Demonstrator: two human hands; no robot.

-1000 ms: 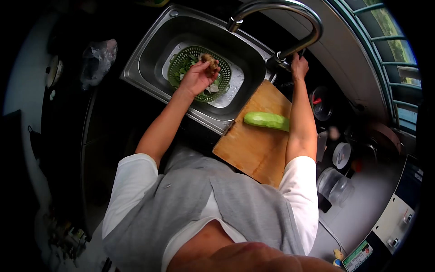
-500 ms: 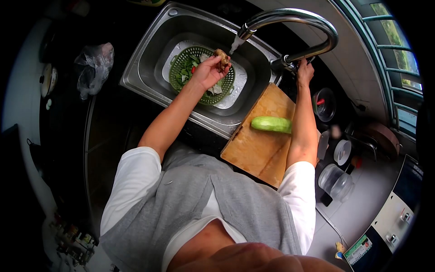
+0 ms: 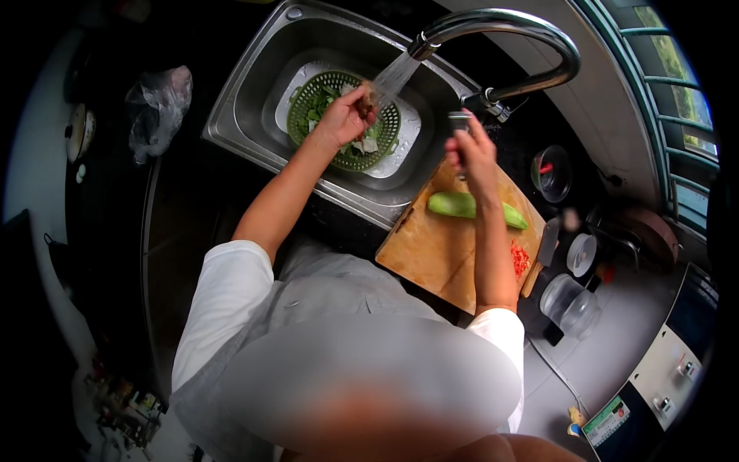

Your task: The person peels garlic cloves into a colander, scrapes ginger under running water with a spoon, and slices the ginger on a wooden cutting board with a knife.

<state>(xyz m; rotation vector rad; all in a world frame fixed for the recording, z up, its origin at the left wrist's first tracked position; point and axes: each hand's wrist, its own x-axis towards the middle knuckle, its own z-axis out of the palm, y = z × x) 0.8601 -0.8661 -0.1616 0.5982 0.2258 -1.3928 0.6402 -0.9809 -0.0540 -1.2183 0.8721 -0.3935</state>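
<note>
Water runs from the faucet point(image 3: 394, 77) onto a brown knobbly piece of ginger point(image 3: 368, 100), which my left hand point(image 3: 346, 119) grips over the sink. Below it, a green colander point(image 3: 339, 81) holds leafy greens and pale pieces. My right hand point(image 3: 475, 158) is closed around a silver metal peeler point(image 3: 460, 119), above the far corner of the cutting board point(image 3: 439, 254). Beneath my right forearm lies a light green peeled gourd point(image 3: 453, 204), partly covered by the arm. Chopped red pepper point(image 3: 519, 259) sits on the board's right side.
A cleaver point(image 3: 548, 242) rests along the board's right edge. Beyond it are a glass bowl point(image 3: 560, 189) with something red, a white lid point(image 3: 581, 254) and a clear jar point(image 3: 566, 304). A plastic bag point(image 3: 158, 115) lies left of the sink point(image 3: 231, 127).
Water has started flowing from the faucet. My right hand has left the faucet handle, moved toward me and left, and now holds a peeler. The ginger has shifted slightly left, into the stream.
</note>
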